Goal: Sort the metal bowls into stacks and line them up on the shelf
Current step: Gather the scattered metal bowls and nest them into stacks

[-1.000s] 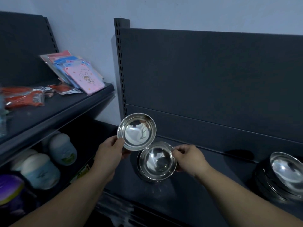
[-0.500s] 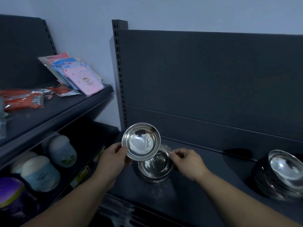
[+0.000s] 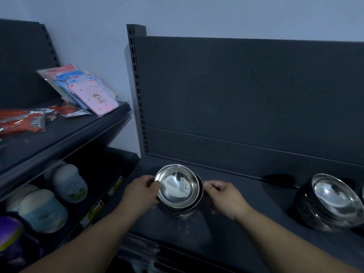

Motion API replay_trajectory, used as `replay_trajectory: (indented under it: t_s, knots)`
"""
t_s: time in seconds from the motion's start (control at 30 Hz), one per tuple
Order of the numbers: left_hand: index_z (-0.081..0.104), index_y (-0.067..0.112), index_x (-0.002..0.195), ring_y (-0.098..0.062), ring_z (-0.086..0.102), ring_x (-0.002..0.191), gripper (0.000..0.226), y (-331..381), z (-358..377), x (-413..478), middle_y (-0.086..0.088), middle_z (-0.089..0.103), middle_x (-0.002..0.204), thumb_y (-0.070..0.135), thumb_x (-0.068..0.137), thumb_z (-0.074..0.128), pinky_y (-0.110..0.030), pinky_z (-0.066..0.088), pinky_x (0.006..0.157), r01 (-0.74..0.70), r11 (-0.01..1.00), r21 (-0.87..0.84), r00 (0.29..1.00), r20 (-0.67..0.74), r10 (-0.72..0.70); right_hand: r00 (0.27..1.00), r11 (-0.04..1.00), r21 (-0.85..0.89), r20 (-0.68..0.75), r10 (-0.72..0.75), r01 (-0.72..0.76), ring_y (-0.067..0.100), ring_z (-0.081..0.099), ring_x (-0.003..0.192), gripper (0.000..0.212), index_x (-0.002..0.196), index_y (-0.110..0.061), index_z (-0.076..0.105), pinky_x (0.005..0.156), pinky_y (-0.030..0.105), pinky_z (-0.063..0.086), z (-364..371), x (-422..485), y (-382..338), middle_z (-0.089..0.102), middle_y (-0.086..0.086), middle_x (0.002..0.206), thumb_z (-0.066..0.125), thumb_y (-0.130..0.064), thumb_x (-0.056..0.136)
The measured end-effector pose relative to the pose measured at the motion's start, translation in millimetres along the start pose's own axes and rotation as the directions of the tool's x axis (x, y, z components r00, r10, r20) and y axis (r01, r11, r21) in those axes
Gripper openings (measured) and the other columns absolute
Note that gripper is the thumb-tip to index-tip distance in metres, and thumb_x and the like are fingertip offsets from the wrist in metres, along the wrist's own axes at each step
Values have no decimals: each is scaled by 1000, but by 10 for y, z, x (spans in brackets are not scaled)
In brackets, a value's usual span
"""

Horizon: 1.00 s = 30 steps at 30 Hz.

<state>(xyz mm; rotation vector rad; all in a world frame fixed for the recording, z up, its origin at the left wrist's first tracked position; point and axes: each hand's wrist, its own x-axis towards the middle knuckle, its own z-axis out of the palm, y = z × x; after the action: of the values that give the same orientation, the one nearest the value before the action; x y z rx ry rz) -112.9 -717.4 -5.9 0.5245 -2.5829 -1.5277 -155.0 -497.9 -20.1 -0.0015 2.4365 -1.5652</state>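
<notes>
- Evidently nesting: left hand [image 3: 140, 194] fingers pinch the top bowl [image 3: 178, 186] by its rim, tilted over the stack [image 3: 181, 210]
- Right hand [image 3: 224, 196] fingers clamp the stack's opposite rim, steadying it

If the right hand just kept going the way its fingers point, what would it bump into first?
The stack of bowls: the right hand points leftward, its fingertips seemingly pinching the stack's rim. Just beyond sits the top bowl, gripped by the left hand.

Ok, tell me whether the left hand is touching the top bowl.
Touching. The head view shows the left hand gripping the top bowl by its left rim, thumb over the edge.
</notes>
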Motion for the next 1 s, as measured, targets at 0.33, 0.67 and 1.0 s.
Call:
replay_trajectory:
  t_s: [0.33, 0.67, 1.0]
  knots:
    - [61, 32, 114, -16, 59, 100, 25, -93, 55, -71, 8, 63, 106, 37, 90, 55, -44, 55, 88, 91, 992, -84, 994, 67, -85, 992, 976, 184, 72, 104, -115, 12, 61, 109, 48, 132, -31, 55, 62, 30, 61, 84, -151, 100, 60, -8, 128, 63, -47, 88]
    - [45, 39, 126, -28, 50, 121, 31, -194, 149, -63, 10, 51, 121, 45, 96, 44, -46, 49, 99, 327, 865, -381, 895, 419, -154, 971, 917, 333, 166, 174, -221, 17, 67, 106, 27, 120, -51, 50, 91, 44, 54, 241, -283, 133, 63, -22, 116, 56, -44, 94]
    - [55, 46, 102, -18, 61, 106, 19, -131, 263, -120, 16, 61, 109, 42, 99, 37, -43, 50, 100, 263, 890, -372, 878, 474, -62, 977, 894, 399, 24, 214, -205, 10, 64, 104, 21, 117, -50, 54, 97, 48, 52, 239, -499, 200, 68, -17, 112, 51, -47, 96]
